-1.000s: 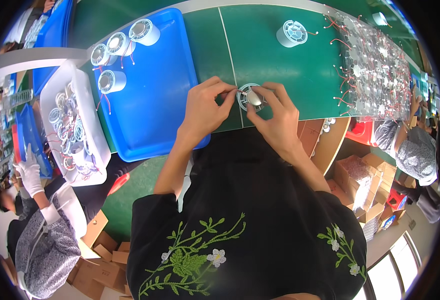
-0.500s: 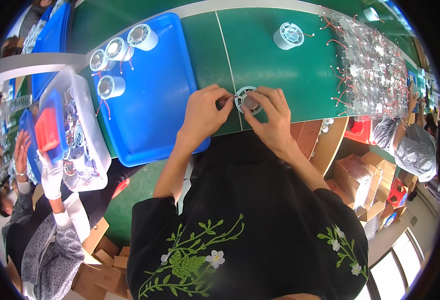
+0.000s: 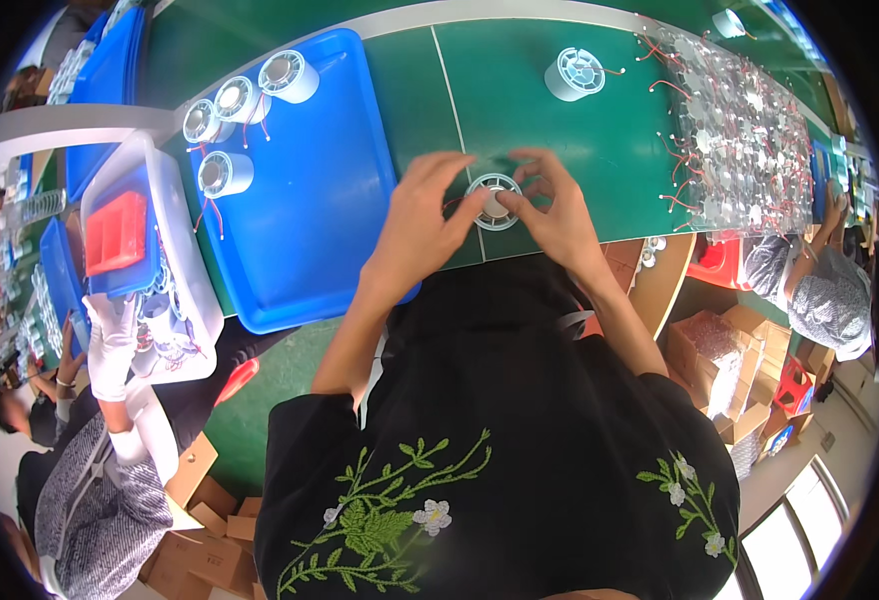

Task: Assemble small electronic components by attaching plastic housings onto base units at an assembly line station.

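Observation:
A white round plastic housing [image 3: 482, 187] with a ribbed rim stands on the green table in front of me. In its middle sits a grey metal disc [image 3: 498, 204]. My left hand [image 3: 430, 215] is at the housing's left side, its thumb at the disc and its fingers held apart above. From the right, my right hand [image 3: 560, 205] reaches in, thumb on the disc and fingers spread, slightly blurred. Neither hand is wrapped round the housing. A bit of red wire [image 3: 450, 205] shows beside my left thumb.
Several white housings with red wires, one of them here [image 3: 225, 173], stand on a blue tray [image 3: 310, 200] to the left. Another housing [image 3: 575, 75] stands at the far right, near clear plastic trays of wired parts [image 3: 745, 130]. A co-worker's gloved hand [image 3: 112, 345] is by a white bin [image 3: 195, 300].
My left fingers have let go of the red wire and spread, with the thumb moved onto the disc. My right fingers have lifted off the rim. The co-worker's red and blue trays now rest over the bin.

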{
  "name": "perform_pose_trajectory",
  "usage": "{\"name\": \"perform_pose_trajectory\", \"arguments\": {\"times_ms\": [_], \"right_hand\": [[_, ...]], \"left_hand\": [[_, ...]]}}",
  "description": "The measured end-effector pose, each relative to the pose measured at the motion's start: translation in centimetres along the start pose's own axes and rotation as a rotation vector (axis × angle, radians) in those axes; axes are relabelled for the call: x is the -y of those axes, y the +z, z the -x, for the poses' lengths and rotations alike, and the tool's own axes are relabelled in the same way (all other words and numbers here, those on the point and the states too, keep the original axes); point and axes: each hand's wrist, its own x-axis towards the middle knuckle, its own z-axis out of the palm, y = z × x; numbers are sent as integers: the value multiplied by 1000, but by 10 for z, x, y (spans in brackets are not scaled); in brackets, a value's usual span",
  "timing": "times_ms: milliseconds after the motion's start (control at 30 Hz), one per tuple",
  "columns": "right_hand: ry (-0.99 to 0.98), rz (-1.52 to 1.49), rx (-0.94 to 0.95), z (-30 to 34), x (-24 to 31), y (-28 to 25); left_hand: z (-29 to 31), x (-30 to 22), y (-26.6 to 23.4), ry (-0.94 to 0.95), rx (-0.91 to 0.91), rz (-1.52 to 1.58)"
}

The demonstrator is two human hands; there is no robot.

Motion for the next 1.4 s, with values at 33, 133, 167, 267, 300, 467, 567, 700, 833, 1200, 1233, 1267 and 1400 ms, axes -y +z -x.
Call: {"name": "perform_pose_trajectory", "arguments": {"times_ms": [33,133,167,267,300,467,567,700,833,1200,1233,1267,1400], "right_hand": [[-10,-2,5,-1,0,0],[-43,123,134,-7,1,-2],[-63,119,142,-7,1,-3],[-200,159,71,0,-6,0],[-225,151,89,2,-3,2],[-232,-270,-1,8,10,1],[-248,-310,-37,3,13,-3],[-243,-216,64,0,-4,8],[-225,-226,-2,2,-9,12],[-222,206,-450,49,-53,-60],[-206,226,-542,55,-59,-72],[-154,257,-666,72,-67,-81],[2,250,-944,88,-120,-146]], "left_hand": [[2,-1,2,-46,94,76],[3,-1,4,-57,191,130],[3,0,3,-23,205,114],[3,4,5,35,184,60],[4,5,6,63,164,32],[17,-5,-53,-114,-332,-42],[22,38,-95,-99,-489,-365],[19,61,-117,-180,-434,-626],[-18,51,-128,12,-469,-917],[-292,225,-250,-142,-460,-1195],[-298,266,-277,-122,-450,-1191],[-318,279,-279,-290,-343,-1239],[-302,368,-366,-235,-445,-1017]]}}
